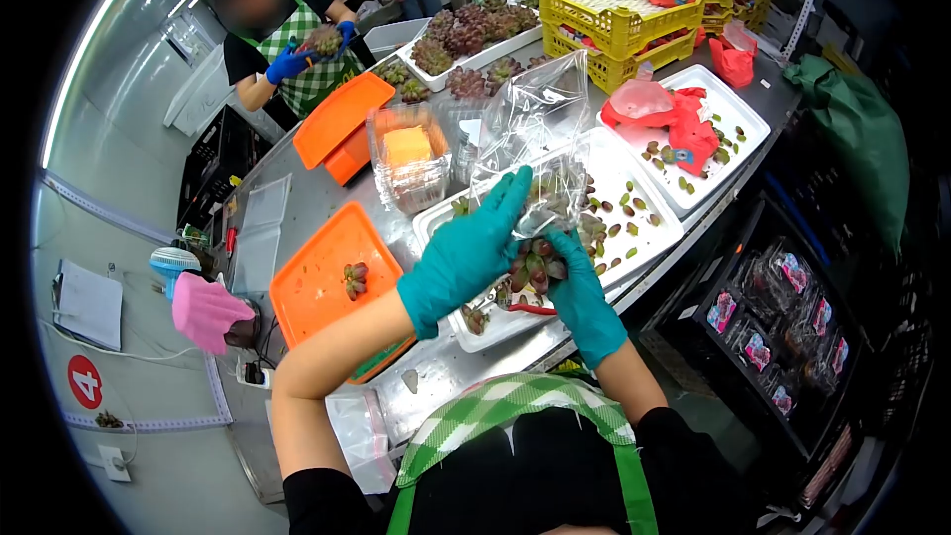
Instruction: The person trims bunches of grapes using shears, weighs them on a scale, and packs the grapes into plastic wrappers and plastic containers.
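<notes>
Between my two teal-gloved hands is a dark reddish-green succulent rosette (536, 266). My right hand (584, 299) closes its fingers on the plant's right side. My left hand (468, 256) has its fingers together over the left edge of an open clear plastic box (553, 188); its thumb side is close to the rosette, and its grip is partly hidden. Below the hands, red-handled pliers or cutters (530, 310) and a small succulent (475, 319) lie in a white tray (649, 256) with many loose leaves.
Left are an orange tray (297, 287) with a small rosette and a clear container (426, 183) holding something yellow. A second white tray (748, 119), yellow crates (584, 15) and a black crate (728, 337) of packed boxes stand right. A co-worker (282, 40) holds a succulent across the table.
</notes>
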Motion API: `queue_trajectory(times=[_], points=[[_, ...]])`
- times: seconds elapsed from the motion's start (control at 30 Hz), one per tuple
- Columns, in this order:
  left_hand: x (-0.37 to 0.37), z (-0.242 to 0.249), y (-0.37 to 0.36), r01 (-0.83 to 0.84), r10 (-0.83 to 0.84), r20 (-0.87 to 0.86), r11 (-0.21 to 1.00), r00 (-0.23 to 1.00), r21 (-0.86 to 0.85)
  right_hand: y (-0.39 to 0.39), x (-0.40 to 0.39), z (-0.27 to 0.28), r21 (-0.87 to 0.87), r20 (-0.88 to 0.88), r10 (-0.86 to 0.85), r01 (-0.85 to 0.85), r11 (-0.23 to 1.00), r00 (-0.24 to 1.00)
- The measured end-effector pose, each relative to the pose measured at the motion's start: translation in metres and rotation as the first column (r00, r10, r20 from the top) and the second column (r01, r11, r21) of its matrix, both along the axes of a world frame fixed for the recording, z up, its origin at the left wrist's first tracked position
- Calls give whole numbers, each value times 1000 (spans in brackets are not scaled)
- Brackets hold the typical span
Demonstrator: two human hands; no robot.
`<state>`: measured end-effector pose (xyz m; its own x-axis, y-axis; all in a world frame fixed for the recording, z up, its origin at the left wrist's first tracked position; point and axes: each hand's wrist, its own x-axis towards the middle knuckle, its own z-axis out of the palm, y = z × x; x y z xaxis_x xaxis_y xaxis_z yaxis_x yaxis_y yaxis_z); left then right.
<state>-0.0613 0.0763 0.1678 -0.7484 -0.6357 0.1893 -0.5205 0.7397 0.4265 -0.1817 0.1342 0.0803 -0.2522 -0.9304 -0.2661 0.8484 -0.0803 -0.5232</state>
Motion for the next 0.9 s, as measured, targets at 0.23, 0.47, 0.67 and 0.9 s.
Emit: queue_trajectory(times=[0.23,0.47,0.67,0.9], points=[[-3,-14,21,-36,40,2,939,999,-343,-22,-28,-65,-423,364,339,-170,890,867],[1,-30,43,-77,57,-109,977,992,-197,-48,-18,-21,-549,71,86,-33,835,994],[5,-35,54,-83,56,-125,972,991,-219,-87,-22,-26,-421,-94,-145,93,902,985],[-1,-47,58,115,-121,-123,992,985,-51,-65,-22,21,-365,-251,-41,-56,929,967]])
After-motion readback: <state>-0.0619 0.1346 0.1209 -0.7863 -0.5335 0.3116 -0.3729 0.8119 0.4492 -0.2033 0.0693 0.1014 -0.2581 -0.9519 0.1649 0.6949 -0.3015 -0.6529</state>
